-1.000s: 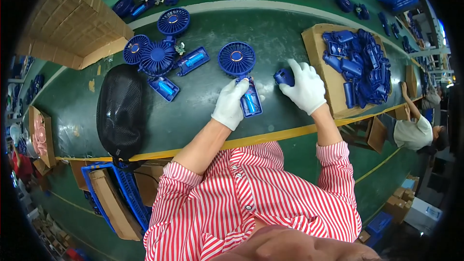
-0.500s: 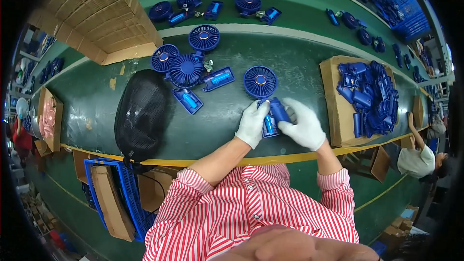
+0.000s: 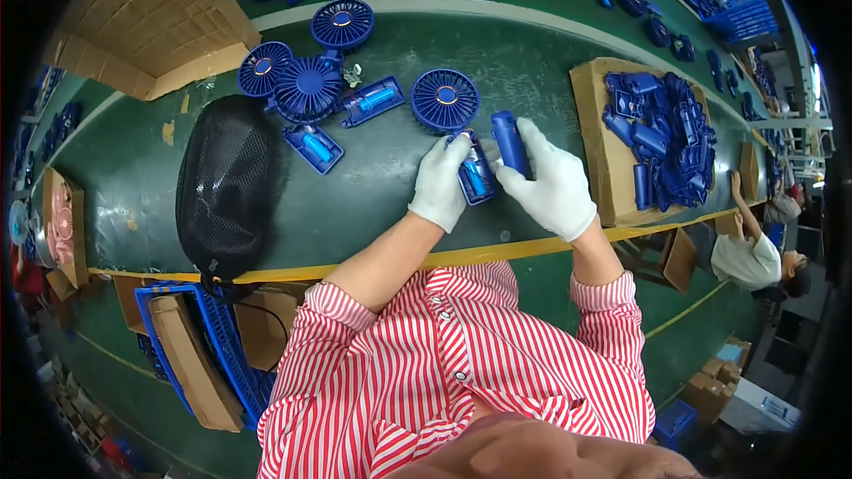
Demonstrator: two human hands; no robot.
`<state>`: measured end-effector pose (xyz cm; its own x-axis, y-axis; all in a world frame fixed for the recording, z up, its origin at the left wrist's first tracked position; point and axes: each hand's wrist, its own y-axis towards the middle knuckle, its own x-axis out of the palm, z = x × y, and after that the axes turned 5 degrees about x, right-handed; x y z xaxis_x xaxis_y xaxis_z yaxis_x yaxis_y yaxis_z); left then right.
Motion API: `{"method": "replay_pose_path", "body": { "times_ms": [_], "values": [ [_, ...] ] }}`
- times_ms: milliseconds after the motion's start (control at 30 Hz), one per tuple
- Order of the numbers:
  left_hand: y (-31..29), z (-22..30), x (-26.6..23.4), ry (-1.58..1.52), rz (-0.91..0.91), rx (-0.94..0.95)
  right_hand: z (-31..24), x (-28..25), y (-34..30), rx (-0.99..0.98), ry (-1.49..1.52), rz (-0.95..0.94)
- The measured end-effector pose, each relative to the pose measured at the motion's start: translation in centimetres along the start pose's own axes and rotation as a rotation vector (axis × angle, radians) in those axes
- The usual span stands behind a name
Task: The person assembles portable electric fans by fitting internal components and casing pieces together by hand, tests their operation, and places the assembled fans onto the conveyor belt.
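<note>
Gloved in white, my left hand (image 3: 440, 183) pinches the open handle (image 3: 476, 174) of a dark blue handheld fan (image 3: 445, 99). A light blue battery lies exposed in that handle, and the round grille points away from me on the green worktop. My right hand (image 3: 552, 188), also in a white glove, grips a blue handle cover (image 3: 508, 142) between thumb and fingers. The cover stands just right of the handle, with a small gap between them. To the left lie several more fans (image 3: 308, 89) with their battery handles (image 3: 373, 101) open.
A black mesh-textured case (image 3: 227, 186) sits on the left of the worktop (image 3: 373, 204). On the right, a cardboard box (image 3: 603, 160) holds many blue handle covers. A tall carton (image 3: 146, 22) stands far left. More fans lie on the strip beyond. A person (image 3: 750, 253) is at the far right.
The whole view has shifted, so the worktop appears higher. My right hand has moved the cover upward beside the handle and turned it more upright. My left hand keeps its hold on the fan.
</note>
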<state>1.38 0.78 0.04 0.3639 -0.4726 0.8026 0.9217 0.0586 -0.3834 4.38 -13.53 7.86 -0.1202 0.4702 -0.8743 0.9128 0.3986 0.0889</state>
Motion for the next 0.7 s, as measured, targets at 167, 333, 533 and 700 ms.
{"method": "replay_pose_path", "body": {
  "times_ms": [167, 333, 533, 700],
  "values": [
    [0.9, -1.0, -2.0, -0.052, -0.086, -0.009, -1.4, 0.1, -0.7, -0.031, -0.086, -0.055],
    [0.5, -0.4, -1.0, -0.198, -0.115, -0.103, -1.5, 0.6, -1.0, -0.096, -0.155, -0.016],
    [0.9, -0.9, -1.6, -0.177, -0.114, -0.058, -3.0, 1.5, -0.9, -0.067, -0.323, -0.115],
    [1.1, -1.0, -2.1, -0.18, -0.145, -0.074, -3.0, 2.7, -0.6, -0.116, -0.424, -0.098]
  ]
}}
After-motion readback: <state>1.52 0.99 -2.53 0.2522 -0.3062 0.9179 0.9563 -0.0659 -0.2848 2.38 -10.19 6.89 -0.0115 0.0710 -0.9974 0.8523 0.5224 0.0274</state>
